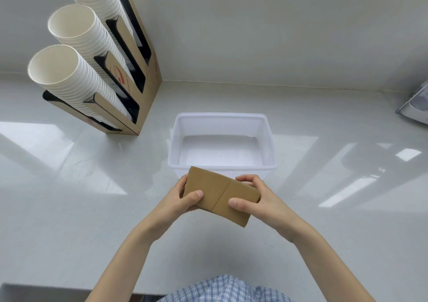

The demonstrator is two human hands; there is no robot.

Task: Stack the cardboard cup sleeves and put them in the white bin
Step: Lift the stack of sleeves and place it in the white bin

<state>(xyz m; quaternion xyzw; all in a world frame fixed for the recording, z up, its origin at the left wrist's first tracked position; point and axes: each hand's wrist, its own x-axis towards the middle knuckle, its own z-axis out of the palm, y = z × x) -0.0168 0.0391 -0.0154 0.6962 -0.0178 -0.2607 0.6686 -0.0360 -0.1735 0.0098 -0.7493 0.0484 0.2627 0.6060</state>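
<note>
A flat stack of brown cardboard cup sleeves (220,195) is held between both hands just in front of the white bin (269,139). My left hand (183,198) grips the stack's left end, thumb on top. My right hand (257,197) grips the right end, thumb on top and fingers curled over the far edge. The stack is tilted, its far left corner overlapping the bin's near rim. Nothing lies inside the bin. How many sleeves the stack holds is hidden.
A cardboard cup dispenser (148,79) with three tall stacks of white paper cups (69,74) stands at the back left. A grey object (414,107) pokes in at the right edge. The pale glossy counter (81,197) runs to a back wall.
</note>
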